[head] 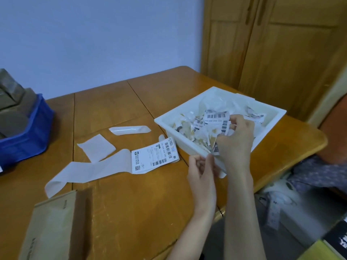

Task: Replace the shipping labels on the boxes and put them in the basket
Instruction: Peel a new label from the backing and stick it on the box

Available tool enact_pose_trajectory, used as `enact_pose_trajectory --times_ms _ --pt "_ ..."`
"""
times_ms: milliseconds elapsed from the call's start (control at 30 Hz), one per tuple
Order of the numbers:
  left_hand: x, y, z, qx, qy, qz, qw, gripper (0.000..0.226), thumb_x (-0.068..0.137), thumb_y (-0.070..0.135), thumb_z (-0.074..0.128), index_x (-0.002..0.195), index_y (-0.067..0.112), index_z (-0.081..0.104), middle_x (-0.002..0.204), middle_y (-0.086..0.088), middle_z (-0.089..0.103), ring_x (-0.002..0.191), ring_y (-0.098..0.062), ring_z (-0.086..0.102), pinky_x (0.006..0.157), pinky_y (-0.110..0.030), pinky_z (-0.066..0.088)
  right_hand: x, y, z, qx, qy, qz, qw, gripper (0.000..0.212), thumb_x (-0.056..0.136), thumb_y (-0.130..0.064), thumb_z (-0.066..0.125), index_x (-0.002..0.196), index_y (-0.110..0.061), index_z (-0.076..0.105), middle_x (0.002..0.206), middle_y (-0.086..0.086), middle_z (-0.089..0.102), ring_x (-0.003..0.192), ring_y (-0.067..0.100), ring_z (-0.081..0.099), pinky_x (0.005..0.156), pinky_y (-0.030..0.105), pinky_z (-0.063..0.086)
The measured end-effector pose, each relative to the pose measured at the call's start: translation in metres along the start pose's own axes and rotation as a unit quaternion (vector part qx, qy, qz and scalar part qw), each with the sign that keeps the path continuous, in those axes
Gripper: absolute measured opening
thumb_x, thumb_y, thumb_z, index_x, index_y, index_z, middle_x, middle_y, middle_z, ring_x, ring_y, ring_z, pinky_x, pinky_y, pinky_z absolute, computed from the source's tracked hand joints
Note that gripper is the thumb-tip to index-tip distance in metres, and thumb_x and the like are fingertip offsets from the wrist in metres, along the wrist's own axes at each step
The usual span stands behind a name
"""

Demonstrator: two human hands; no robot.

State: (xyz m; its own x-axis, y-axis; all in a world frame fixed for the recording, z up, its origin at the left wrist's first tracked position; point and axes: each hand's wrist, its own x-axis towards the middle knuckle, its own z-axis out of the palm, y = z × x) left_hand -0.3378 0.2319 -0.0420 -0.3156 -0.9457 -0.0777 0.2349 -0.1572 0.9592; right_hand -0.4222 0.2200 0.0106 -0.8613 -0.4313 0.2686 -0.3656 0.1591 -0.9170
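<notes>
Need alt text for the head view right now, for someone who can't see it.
Both hands work at the near edge of a white tray of torn labels: the right hand grips a label scrap, the left hand pinches another piece. A cardboard box waits unlabelled nearby.

blue basket (28,136) cut off left, box (50,228) cropped below

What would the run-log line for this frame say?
stage: discarding old label | right hand: holding torn label scrap over white tray | left hand: at tray edge | box: on table, untouched
</notes>
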Motion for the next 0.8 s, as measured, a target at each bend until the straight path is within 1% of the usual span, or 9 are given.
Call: enact_pose_trajectory --times_ms 133,233,300,367,500,567,667,733,800 --pt "0.001 0.002 -0.002 0.002 0.0 -0.007 1.0 0.019 0.096 0.025 0.063 0.083 0.014 0.055 0.077 -0.01 0.058 0.069 -0.019 0.052 0.06 -0.025 0.042 -0.003 -0.001 0.002 -0.008 0.017 -0.001 1.0 0.055 0.076 0.008 0.066 0.125 -0.013 0.053 0.127 0.008 0.038 0.094 0.014 0.055 0.076 0.015 0.042" --pt "0.001 0.002 -0.004 0.004 -0.005 -0.012 1.0 0.018 0.096 0.027 0.064 0.086 0.015 0.056 0.082 -0.011 0.059 0.075 -0.02 0.051 0.064 -0.026 0.043 -0.006 -0.004 0.003 0.0 0.006 0.005 1.0 0.1 0.073 0.003 0.074 0.151 -0.032 0.023 0.124 0.004 0.035 0.107 0.018 0.053 0.095 0.032 0.045" --pt "-0.001 0.003 -0.007 0.008 -0.003 -0.008 1.0 0.015 0.096 0.026 0.063 0.087 0.015 0.057 0.084 -0.01 0.058 0.078 -0.02 0.052 0.066 -0.028 0.044 -0.007 -0.009 0.001 0.032 0.015 0.028 0.999 0.109 0.072 -0.001 0.08 0.154 -0.032 0.015 0.127 0.004 0.037 0.11 0.014 0.052 0.098 0.03 0.044" --pt "-0.001 0.002 -0.012 0.002 0.013 -0.004 1.0 0.013 0.097 0.024 0.062 0.088 0.015 0.058 0.083 -0.008 0.057 0.078 -0.019 0.052 0.067 -0.029 0.044 -0.011 -0.014 -0.002 0.084 0.07 0.02 0.994 0.093 0.075 -0.002 0.078 0.15 -0.026 0.029 0.127 0.003 0.039 0.111 0.009 0.05 0.098 0.024 0.044" --pt "0.002 0.004 -0.027 -0.03 0.083 -0.008 0.996 0.015 0.098 0.016 0.058 0.084 0.012 0.054 0.07 -0.003 0.052 0.062 -0.011 0.048 0.056 -0.024 0.04 -0.034 -0.036 0.003 0.099 0.208 -0.161 0.96 0.043 0.076 -0.001 0.062 0.118 -0.009 0.058 0.112 0.001 0.049 0.105 0.012 0.053 0.093 0.023 0.043" --pt "0.006 0.008 -0.038 -0.073 0.142 0.007 0.987 0.018 0.099 0.006 0.052 0.081 0.011 0.05 0.062 0.0 0.05 0.051 -0.008 0.045 0.048 -0.02 0.036 -0.046 -0.051 0.015 0.156 0.134 -0.204 0.957 0.025 0.082 -0.001 0.06 0.105 -0.011 0.064 0.099 -0.001 0.059 0.092 0.01 0.058 0.085 0.025 0.046" --pt "0.015 0.022 -0.063 -0.104 0.232 0.049 0.966 0.023 0.099 -0.003 0.045 0.082 0.011 0.049 0.064 0.0 0.049 0.047 -0.007 0.045 0.046 -0.016 0.034 -0.061 -0.067 0.05 0.233 -0.112 -0.164 0.952 0.022 0.09 -0.001 0.057 0.095 -0.018 0.069 0.086 -0.01 0.068 0.086 0.007 0.063 0.082 0.023 0.049" --pt "0.022 0.03 -0.082 -0.124 0.287 0.067 0.948 0.024 0.099 -0.004 0.043 0.085 0.014 0.05 0.067 0.001 0.051 0.049 -0.007 0.046 0.047 -0.018 0.036 -0.071 -0.061 0.082 0.169 -0.245 -0.166 0.94 0.027 0.093 0.001 0.051 0.101 -0.016 0.07 0.098 -0.007 0.069 0.095 0.009 0.064 0.085 0.025 0.049" --pt "0.027 0.038 -0.101 -0.13 0.326 0.072 0.934 0.023 0.099 -0.001 0.045 0.089 0.019 0.05 0.068 0.005 0.052 0.054 -0.008 0.047 0.05 -0.019 0.038 -0.076 -0.042 0.116 0.018 -0.3 -0.198 0.933 0.034 0.093 0.003 0.046 0.114 -0.015 0.067 0.122 -0.002 0.062 0.116 0.014 0.055 0.096 0.031 0.044"
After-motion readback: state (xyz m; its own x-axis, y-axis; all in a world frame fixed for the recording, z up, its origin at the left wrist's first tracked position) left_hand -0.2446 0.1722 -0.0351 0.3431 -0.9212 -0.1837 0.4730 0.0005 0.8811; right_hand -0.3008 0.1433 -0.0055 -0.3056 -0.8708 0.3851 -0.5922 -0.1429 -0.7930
